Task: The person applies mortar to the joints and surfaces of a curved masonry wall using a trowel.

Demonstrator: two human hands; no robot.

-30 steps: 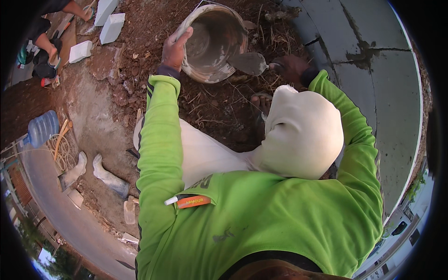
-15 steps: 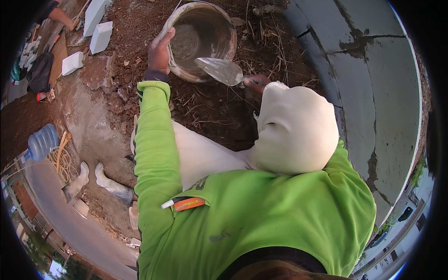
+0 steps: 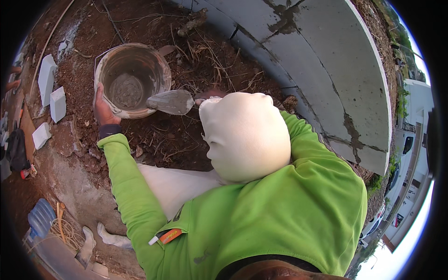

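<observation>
My left hand [image 3: 103, 108] grips the near left side of a mortar-smeared bucket [image 3: 164, 77], with part of its fingers hidden. The bucket leans so that its mouth faces me, and grey wet mortar [image 3: 126, 89] lies in its bottom. In my right hand [image 3: 212, 94] is a pointed trowel [image 3: 172, 101], its handle wrapped by fingers that my raised knee [image 3: 247, 137] partly hides. The trowel's tip lies at the bucket's near right rim, and its blade carries a grey film of mortar.
A grey block wall [image 3: 322, 60] with mortar-smeared joints curves along the right. White blocks [image 3: 58, 104] stand on the soil at left, near a black bag [image 3: 17, 149]. A blue water bottle [image 3: 41, 217], coiled rope [image 3: 67, 233] and pale boots [image 3: 112, 237] lie lower left. Dry roots [image 3: 210, 58] litter the soil.
The view has swung right, so the bucket, hands and blocks appear farther left and more of the wall's surroundings shows. The left hand stays on the bucket; the trowel stays at its rim.
</observation>
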